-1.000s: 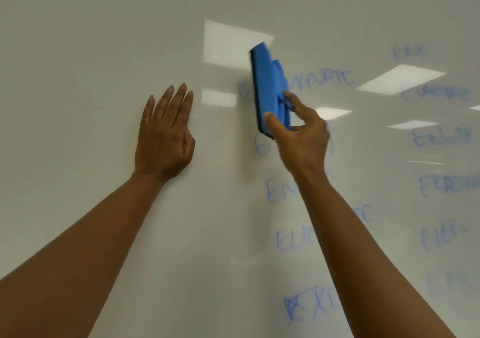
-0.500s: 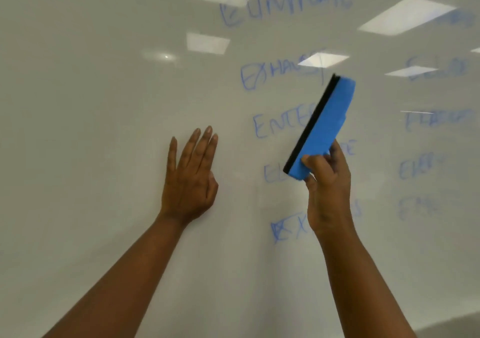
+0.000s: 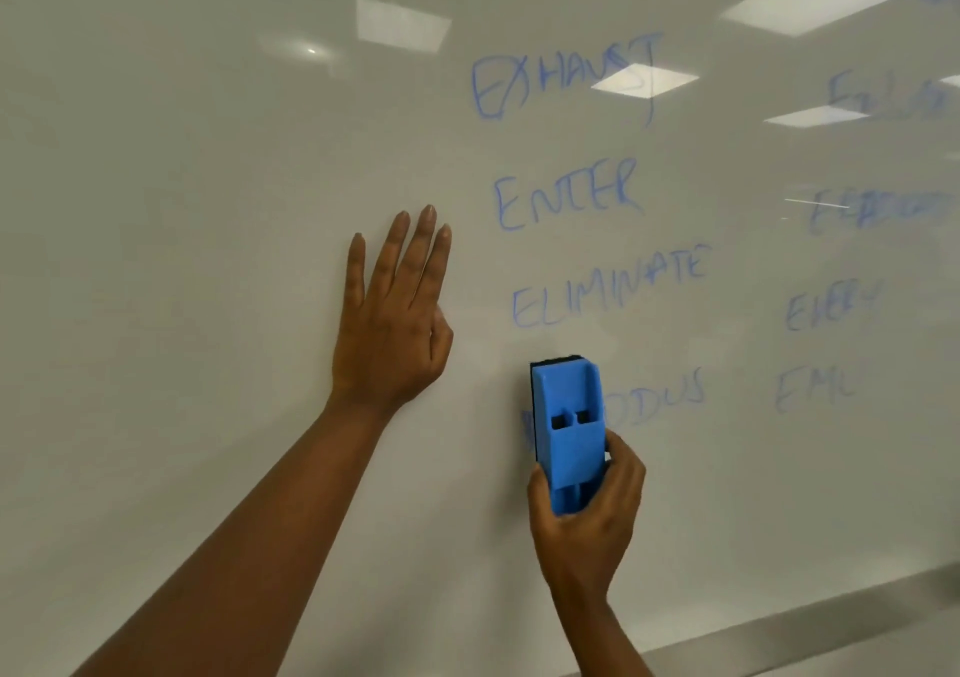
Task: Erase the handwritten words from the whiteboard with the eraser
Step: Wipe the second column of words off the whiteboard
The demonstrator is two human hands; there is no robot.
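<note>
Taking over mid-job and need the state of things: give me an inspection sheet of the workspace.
Surface: whiteboard, glossy, reflecting ceiling lights; left part bare.
Job's things: blue eraser upright over the start of the bottom word, only "ODUS" showing; EXHAUST, ENTER, ELIMINATE unerased; blurred words further right.
Clutter: nothing seen.
Hands: left hand flat on the board, fingers straight; right hand grips the eraser's lower end.
Cables: nothing seen.
Surroundings: pale ledge below the board.
</note>
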